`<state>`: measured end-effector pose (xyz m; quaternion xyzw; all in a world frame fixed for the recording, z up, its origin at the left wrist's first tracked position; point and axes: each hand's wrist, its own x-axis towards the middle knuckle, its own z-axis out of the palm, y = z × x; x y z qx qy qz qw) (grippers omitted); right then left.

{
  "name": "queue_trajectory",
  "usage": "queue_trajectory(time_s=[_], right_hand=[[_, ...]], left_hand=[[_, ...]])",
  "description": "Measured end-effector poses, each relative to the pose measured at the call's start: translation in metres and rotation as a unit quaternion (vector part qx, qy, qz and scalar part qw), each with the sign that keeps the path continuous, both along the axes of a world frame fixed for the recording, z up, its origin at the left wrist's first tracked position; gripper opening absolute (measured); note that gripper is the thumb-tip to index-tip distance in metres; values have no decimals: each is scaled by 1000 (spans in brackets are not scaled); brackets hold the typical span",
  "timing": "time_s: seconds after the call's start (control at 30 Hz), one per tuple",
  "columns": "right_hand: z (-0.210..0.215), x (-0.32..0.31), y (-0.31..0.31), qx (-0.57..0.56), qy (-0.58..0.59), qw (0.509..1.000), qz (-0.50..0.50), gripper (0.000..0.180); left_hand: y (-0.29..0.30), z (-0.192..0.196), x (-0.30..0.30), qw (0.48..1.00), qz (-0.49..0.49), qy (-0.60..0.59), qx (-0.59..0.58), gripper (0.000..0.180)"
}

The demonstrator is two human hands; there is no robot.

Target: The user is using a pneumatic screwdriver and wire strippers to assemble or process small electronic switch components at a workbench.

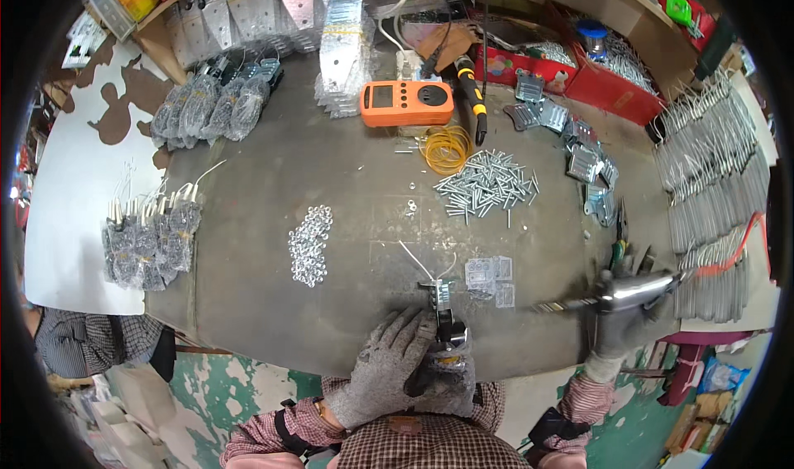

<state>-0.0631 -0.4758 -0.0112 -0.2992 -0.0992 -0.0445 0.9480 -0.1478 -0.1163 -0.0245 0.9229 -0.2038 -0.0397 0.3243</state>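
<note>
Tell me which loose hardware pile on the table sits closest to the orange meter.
The screw pile, just right of and below the orange meter, beside the yellow bands. The washer pile lies farther down and left, toward the table's middle.
</note>
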Motion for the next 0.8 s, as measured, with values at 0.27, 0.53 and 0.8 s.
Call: queue_trajectory(time_s=[0.27, 0.53, 0.8], right_hand=[[-25, 11, 113, 148, 175, 969, -99, 28], [-31, 5, 108, 225, 168, 957, -67, 21], [-30, 4, 109, 253, 173, 951, -36, 19]], left_hand=[[-5, 5, 4, 999, 11, 46, 1, 95], [-3, 3, 6, 998, 7, 53, 14, 96], [0, -2, 3, 999, -3, 40, 19, 96]])
